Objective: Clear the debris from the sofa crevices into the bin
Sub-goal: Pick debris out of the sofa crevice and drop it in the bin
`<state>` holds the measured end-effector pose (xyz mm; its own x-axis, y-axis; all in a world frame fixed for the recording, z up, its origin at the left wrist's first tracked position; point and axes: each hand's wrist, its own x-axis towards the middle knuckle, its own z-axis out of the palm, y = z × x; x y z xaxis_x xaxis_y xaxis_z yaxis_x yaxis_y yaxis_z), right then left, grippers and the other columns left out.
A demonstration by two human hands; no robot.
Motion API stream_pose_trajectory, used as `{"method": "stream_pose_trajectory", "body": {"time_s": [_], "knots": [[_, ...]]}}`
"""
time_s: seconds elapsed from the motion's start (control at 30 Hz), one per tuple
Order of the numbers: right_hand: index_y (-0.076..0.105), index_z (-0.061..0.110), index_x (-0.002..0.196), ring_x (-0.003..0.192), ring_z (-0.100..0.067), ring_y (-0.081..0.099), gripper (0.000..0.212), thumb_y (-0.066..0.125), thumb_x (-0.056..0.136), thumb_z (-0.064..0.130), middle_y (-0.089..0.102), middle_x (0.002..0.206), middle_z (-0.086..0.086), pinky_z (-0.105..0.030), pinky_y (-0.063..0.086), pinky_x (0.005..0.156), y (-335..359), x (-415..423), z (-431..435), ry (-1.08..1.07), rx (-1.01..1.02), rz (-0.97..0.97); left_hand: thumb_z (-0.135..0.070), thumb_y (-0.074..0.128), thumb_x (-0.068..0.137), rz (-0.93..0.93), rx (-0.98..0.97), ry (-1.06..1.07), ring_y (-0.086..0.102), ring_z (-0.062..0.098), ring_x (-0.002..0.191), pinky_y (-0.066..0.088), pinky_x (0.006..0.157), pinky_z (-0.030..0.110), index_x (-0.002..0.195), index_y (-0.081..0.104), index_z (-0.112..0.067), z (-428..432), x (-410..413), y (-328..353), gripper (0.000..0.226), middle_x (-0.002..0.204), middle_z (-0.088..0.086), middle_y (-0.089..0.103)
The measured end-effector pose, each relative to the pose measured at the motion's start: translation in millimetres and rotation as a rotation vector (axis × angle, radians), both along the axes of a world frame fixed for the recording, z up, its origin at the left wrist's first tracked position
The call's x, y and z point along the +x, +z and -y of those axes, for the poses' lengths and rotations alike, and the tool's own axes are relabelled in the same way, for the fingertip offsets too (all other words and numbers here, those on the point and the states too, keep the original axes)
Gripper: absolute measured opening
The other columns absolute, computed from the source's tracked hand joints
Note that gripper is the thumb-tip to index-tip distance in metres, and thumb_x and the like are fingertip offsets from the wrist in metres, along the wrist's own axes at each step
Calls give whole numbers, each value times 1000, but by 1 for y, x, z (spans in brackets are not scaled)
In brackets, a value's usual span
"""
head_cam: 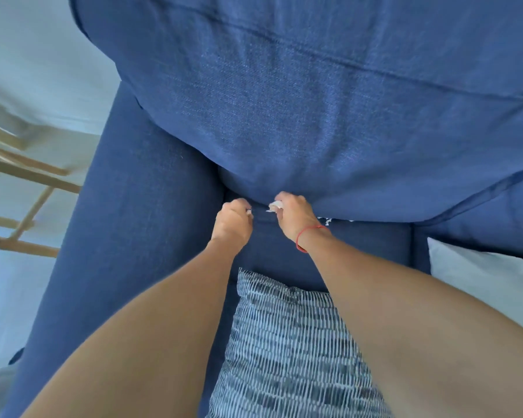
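Two bare hands reach forward to the crevice where the back cushion [329,110] of the blue sofa [127,206] meets the seat. The right hand [296,215] is curled, and its fingertips pinch a small piece of white debris [275,205] right at the lower edge of the cushion. A thin red string bracelet [307,236] goes around the right wrist. The left hand [233,221] is just beside it, closed into a loose fist; a tiny white bit shows at its fingertips, but I cannot tell if the hand really holds it.

More white crumbs [326,219] lie along the crevice, just to the right of the right hand, and a few more show further right under the cushion edge. The big cushion hangs over the crevice and hides most of it.

Between the two forearms, on the seat, lies a striped pillow [284,342] with a blue and white pattern; it is near the person and apart from the hands. To the right, a pale pillow [480,282] rests on the seat. On the left is the wide armrest of the sofa, and beyond it a wooden frame [27,182] stands on the pale floor. This part is blurred, so I cannot say what piece of furniture it is. The bin is not in this view.
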<state>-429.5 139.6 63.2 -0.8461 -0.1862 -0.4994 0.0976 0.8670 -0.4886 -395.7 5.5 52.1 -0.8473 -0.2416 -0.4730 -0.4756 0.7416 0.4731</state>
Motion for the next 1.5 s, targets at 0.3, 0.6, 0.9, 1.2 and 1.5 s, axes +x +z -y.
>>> {"method": "stream_pose_trajectory", "body": {"time_s": [0.3,0.6,0.9,1.2,1.5], "knots": [[71,5,103,100,-34,57,22,52,94,6,53,114,-18,-40,49,86,62,16,81,26,-148,-192,-3,52,89,-169,16,103,64,34,82,56,72,39,87,68,1,72,44,67,17,95,16,66],[65,10,86,83,-23,64,11,66,85,21,70,92,-5,-34,53,71,82,62,259,27,-386,-129,-11,54,93,-335,28,496,64,25,79,55,74,38,98,66,-3,222,111,91,16,86,7,67],[68,6,93,89,-23,60,10,62,86,11,68,102,-10,-25,41,70,56,137,387,410,-289,21,-12,65,86,-157,15,859,61,23,84,46,74,28,79,67,-11,336,226,52,8,82,5,64],[60,6,75,74,-26,54,15,56,90,8,59,78,-12,-26,43,59,43,174,430,545,-61,141,-11,55,89,60,-16,864,59,32,78,48,68,32,76,64,-3,364,257,35,17,81,11,60],[42,13,62,70,-23,45,30,39,90,3,44,82,-4,-30,39,56,69,142,390,408,-79,36,-28,45,96,82,-77,688,60,32,108,49,86,37,107,64,-9,335,225,75,28,119,14,64]]}}
